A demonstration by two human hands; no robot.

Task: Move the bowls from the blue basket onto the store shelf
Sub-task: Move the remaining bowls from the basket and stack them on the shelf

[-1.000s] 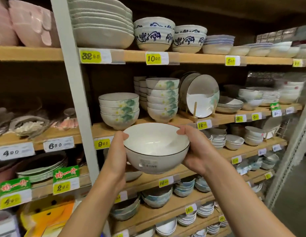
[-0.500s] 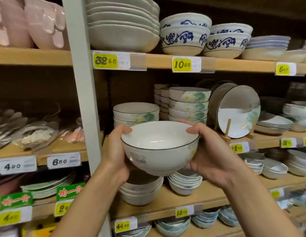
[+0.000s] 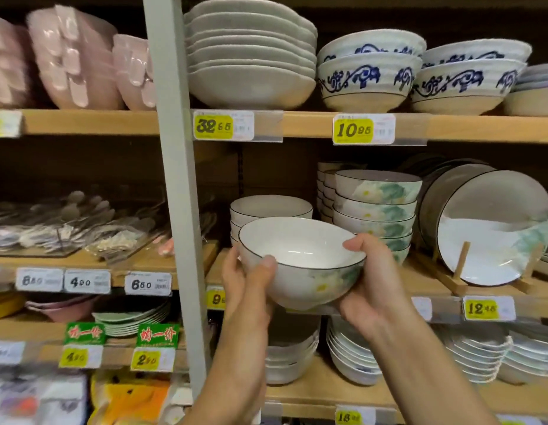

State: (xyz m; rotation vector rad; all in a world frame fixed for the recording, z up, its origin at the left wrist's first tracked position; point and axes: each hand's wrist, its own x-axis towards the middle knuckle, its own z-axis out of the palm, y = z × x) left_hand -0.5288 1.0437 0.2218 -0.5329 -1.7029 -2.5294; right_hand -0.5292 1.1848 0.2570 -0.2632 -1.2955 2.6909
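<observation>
Bowl (image 3: 300,259) held at frame centre, gripped by left hand (image 3: 245,280) and right hand (image 3: 367,289), thumbs over rim. Short bowl stack (image 3: 271,207) partly hidden just behind; taller floral stack (image 3: 377,210) to right; grey post (image 3: 174,179) to left.

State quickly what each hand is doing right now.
Left hand: holds the floral bowl, thumb over its rim.
Right hand: holds the same bowl on the opposite side.
</observation>
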